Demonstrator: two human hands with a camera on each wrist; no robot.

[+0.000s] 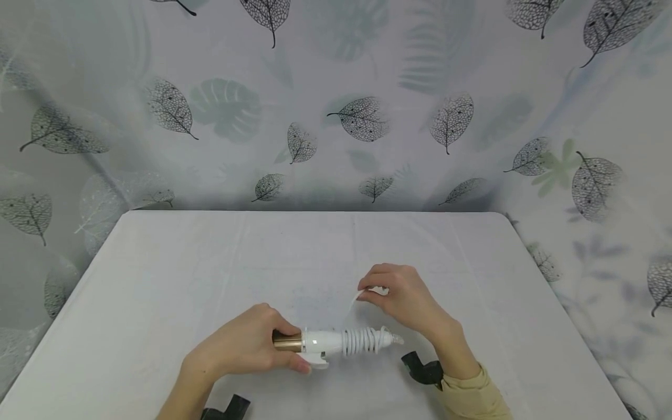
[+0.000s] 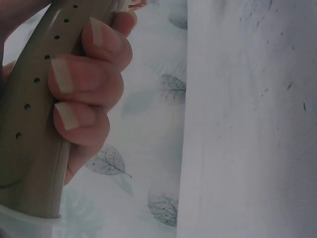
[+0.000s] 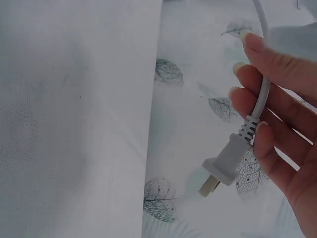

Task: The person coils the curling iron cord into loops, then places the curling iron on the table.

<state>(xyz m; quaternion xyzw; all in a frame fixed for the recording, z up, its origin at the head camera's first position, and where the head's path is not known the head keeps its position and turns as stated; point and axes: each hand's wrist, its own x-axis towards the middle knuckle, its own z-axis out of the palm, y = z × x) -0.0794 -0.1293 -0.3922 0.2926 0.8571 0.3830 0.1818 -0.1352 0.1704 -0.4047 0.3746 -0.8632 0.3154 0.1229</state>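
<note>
A curling iron (image 1: 322,339) with a gold barrel and white handle lies crosswise, just above or on the table. White power cord (image 1: 359,341) is wound in several turns round its handle end. My left hand (image 1: 252,344) grips the gold barrel. In the left wrist view, its fingers (image 2: 86,82) curl round the barrel (image 2: 34,94), which has a row of small holes. My right hand (image 1: 401,294) is raised past the handle's far end and pinches the cord's loose end. The right wrist view shows that cord (image 3: 262,96) between thumb and fingers, with a two-prong plug (image 3: 230,157) hanging below.
A white-covered table (image 1: 184,262) spreads beneath both hands. Behind and beside it hangs a leaf-patterned curtain (image 1: 325,70). Black wrist mounts (image 1: 422,370) sit by both wrists, and a yellow sleeve (image 1: 472,396) covers the right forearm.
</note>
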